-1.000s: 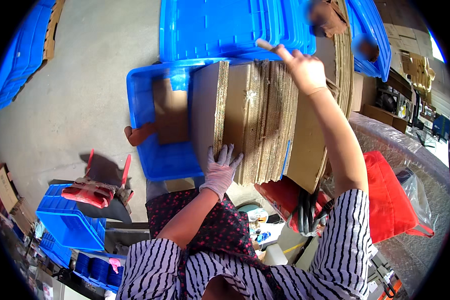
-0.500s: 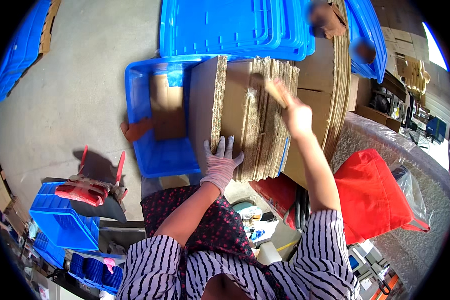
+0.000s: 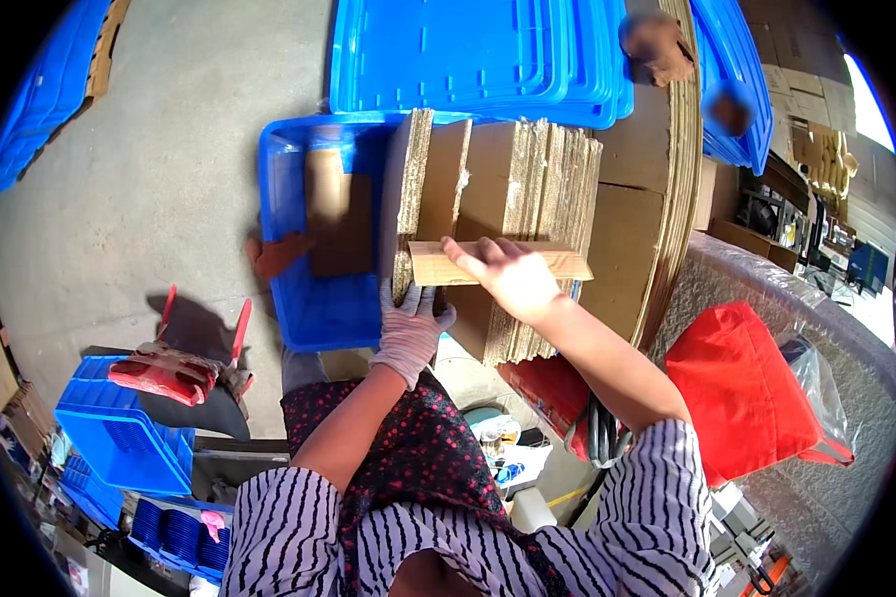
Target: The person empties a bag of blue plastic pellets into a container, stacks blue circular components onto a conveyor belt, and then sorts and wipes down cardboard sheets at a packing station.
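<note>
Over the middle of the cardboard sheets [image 3: 493,189], the bare right hand [image 3: 520,281] is clamped on a wooden strip [image 3: 562,261]. Half a second ago the strip was over the right part of the sheets, pointing away toward the far side; now it lies sideways across them, its left end over the leftmost bundle. Whether it touches them cannot be told. The gloved left hand [image 3: 411,333] has shifted a little left, its fingers apart at the near edge of that bundle, fingertips partly hidden. A thin layer now stands separate between this bundle and the thick one on the right. Left is a blue bin [image 3: 329,316]; far, blue crates [image 3: 448,50]; right, a red bag [image 3: 732,388].
</note>
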### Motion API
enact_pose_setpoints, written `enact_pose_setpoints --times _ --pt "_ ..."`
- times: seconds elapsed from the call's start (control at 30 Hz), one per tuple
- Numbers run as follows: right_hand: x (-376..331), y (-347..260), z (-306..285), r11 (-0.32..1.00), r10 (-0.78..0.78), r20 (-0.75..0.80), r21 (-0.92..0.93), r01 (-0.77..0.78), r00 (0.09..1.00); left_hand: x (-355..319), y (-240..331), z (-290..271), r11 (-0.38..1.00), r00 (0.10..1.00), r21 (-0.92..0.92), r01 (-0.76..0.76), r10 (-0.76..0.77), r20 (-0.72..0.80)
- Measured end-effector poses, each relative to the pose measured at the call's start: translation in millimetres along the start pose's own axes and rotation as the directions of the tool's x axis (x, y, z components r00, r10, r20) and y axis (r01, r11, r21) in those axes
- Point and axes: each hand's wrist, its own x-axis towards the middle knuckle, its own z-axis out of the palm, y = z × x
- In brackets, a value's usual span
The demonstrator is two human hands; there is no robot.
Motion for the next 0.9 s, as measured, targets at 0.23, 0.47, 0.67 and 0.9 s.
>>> enact_pose_setpoints --times 0.23,0.47,0.67,0.9 --pt "74 47 -55 0.823 0.567 -0.219 0.176 -0.539 0.794 -11 -28 -26 0.993 0.978 0.045 -0.113 0.119 -0.173" --pt "72 -30 -2 0.881 0.472 -0.292 0.186 -0.434 0.832 -14 -42 -17 0.997 0.964 -0.039 -0.066 0.054 -0.262" --pt "10 -124 35 0.964 0.178 -0.228 0.237 -0.123 0.957 -42 -89 -27 1.0 0.993 -0.026 -0.004 0.001 -0.12" --pt "110 -49 -40 0.663 0.713 -0.247 0.544 -0.515 0.656 -48 -109 -39 0.991 0.977 0.028 -0.134 0.136 -0.161"
